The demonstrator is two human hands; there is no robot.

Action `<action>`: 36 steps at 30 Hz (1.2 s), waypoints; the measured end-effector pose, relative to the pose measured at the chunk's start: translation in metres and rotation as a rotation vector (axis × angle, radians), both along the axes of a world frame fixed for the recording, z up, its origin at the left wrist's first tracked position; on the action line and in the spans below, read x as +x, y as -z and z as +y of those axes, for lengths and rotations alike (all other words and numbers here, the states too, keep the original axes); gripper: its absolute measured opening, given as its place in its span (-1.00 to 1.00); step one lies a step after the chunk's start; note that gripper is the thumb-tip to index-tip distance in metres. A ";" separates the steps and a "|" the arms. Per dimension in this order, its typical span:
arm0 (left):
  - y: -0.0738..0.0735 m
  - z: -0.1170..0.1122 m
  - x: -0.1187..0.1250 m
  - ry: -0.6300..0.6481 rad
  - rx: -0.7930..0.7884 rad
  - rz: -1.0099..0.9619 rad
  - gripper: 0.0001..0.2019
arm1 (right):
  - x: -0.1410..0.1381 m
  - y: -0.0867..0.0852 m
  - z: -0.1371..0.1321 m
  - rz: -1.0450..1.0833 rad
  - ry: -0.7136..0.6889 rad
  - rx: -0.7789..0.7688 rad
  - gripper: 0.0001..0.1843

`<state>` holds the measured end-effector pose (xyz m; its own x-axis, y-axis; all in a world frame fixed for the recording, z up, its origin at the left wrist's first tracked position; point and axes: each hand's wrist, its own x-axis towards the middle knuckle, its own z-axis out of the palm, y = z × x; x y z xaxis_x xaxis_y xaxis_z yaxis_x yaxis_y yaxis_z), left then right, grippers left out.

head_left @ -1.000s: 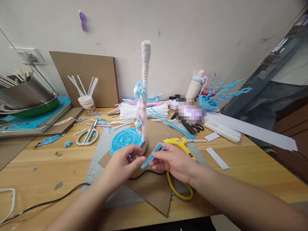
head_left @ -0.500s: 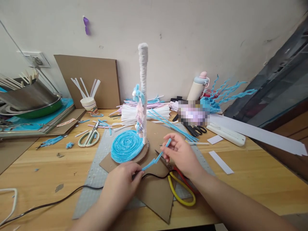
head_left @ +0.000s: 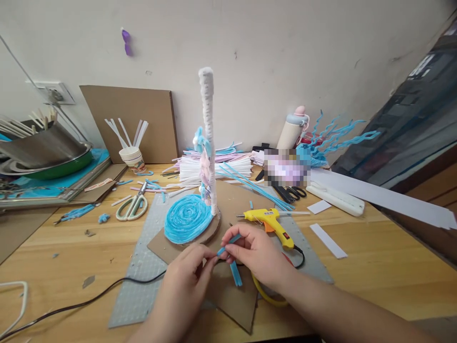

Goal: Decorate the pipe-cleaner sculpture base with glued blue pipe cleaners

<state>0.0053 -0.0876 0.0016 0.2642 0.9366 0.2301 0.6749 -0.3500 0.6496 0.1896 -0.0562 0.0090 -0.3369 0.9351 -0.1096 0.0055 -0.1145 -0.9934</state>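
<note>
A short length of blue pipe cleaner [head_left: 221,251] stretches between my two hands. My left hand [head_left: 187,271] pinches its near end between thumb and fingertips. Further along, my right hand [head_left: 257,252] grips it with closed fingers. Several short blue pieces [head_left: 236,274] show just below the right hand; whether they hang from it or lie on the cardboard, I cannot tell. Beyond my hands, a white fuzzy upright post [head_left: 207,105] rises from a cardboard base beside a blue coiled disc [head_left: 187,218]. Small blue and pink shapes [head_left: 204,164] cling to the post's left side.
A yellow glue gun [head_left: 267,218] lies right of the base, its black cable passing under my hands. My right hand partly covers yellow-handled scissors [head_left: 269,297]. Green-and-white scissors [head_left: 133,207] lie left. Behind are bundled pipe cleaners [head_left: 214,167], a paper cup [head_left: 131,157] and a bottle [head_left: 291,131].
My right hand has come down and left, closer to my left hand, uncovering the glue gun. The pipe cleaner between them shows shorter, and blue pieces now appear below my right hand.
</note>
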 end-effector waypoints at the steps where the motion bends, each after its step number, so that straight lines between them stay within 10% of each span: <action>1: 0.001 -0.002 -0.001 -0.008 -0.002 0.005 -0.81 | 0.006 -0.002 -0.003 -0.077 0.028 0.065 -0.75; 7: 0.002 -0.007 -0.022 -0.125 -0.118 0.143 -0.83 | 0.078 -0.002 -0.003 -0.802 0.292 0.480 -0.81; 14: 0.000 -0.002 -0.031 -0.149 -0.151 0.168 -0.79 | 0.102 0.021 0.027 -1.234 0.251 0.194 -0.67; 21: 0.008 -0.006 -0.041 -0.091 -0.007 0.045 -0.79 | 0.111 0.009 0.022 -0.547 0.278 -0.040 -0.83; 28: -0.037 0.023 -0.083 -0.432 -0.012 0.155 -0.69 | 0.135 -0.027 0.001 0.115 0.189 -0.237 -0.68; 36: -0.051 0.035 -0.033 -0.113 -0.136 0.095 -0.76 | 0.121 -0.025 0.019 0.342 0.703 0.055 -0.69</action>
